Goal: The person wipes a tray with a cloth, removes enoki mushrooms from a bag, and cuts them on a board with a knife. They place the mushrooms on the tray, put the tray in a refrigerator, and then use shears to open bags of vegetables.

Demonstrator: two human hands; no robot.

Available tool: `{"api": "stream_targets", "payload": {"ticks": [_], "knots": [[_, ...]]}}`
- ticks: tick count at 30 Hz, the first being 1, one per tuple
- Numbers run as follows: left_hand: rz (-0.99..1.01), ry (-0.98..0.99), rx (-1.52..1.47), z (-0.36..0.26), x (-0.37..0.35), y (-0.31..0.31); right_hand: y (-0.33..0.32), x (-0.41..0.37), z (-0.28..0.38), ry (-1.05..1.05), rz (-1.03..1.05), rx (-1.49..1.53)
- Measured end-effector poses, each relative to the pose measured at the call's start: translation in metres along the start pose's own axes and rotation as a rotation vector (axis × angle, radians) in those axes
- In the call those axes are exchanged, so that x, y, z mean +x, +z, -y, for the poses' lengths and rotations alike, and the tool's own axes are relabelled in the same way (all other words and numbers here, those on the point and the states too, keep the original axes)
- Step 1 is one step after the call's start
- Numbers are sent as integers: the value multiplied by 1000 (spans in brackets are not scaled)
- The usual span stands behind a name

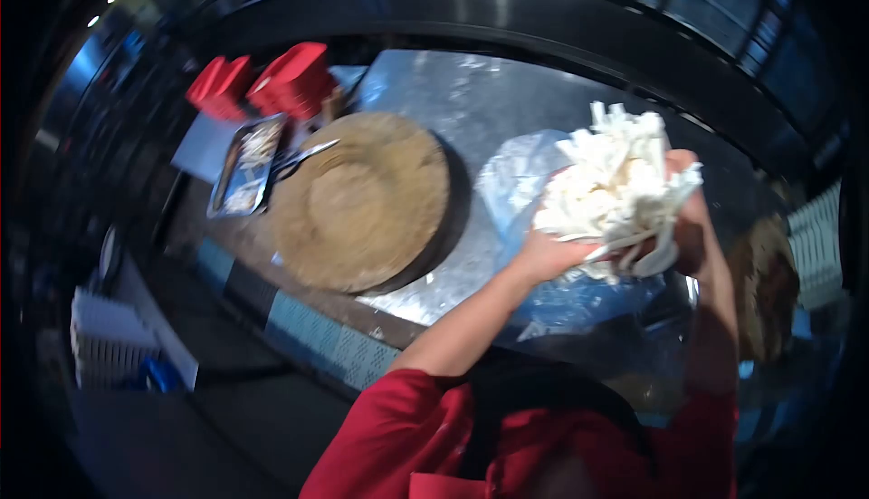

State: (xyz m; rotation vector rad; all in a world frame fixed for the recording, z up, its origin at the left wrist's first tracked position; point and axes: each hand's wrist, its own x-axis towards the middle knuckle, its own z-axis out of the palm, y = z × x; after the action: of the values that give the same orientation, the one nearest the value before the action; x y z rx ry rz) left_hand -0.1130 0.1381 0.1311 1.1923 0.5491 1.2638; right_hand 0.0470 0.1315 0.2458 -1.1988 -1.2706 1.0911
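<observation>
Both hands hold a large heap of white strips (615, 182), piled loosely with ends sticking out; their exact kind I cannot make out. My left hand (548, 254) cups the pile from its left and lower side, the fingers partly hidden beneath it. On the right side my right hand (690, 196) closes around the heap. Some strips hang down between the hands. Below and behind the heap lies a clear plastic bag (516, 173), crumpled on the metal table (453, 91).
A round wooden chopping block (362, 200) stands left of the bag, with scissors (308, 155) at its edge. Beside it are a metal tray (244, 168) holding small pieces and red containers (294, 78). A brown sack-like object (765, 291) and a white basket (817, 236) are at right.
</observation>
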Motion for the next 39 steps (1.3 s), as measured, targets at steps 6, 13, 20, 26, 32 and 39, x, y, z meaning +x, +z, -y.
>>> {"api": "stream_targets", "payload": {"ticks": [6,13,20,26,32,39], "knots": [[-30,55,-162,-50,11,1,20,3,39,-235,193,-300],[14,185,-212,-152,14,-56,72,23,73,-413,380,-295],[23,-97,-56,-235,-2,-210,261,32,47,-99,411,264],[32,-726,-126,-165,-17,-385,396,36,-89,570,274,805],[47,-933,-58,-144,0,-427,418,34,-102,565,155,660],[-14,-732,181,-163,-6,-407,362,33,-86,736,449,-296]]}}
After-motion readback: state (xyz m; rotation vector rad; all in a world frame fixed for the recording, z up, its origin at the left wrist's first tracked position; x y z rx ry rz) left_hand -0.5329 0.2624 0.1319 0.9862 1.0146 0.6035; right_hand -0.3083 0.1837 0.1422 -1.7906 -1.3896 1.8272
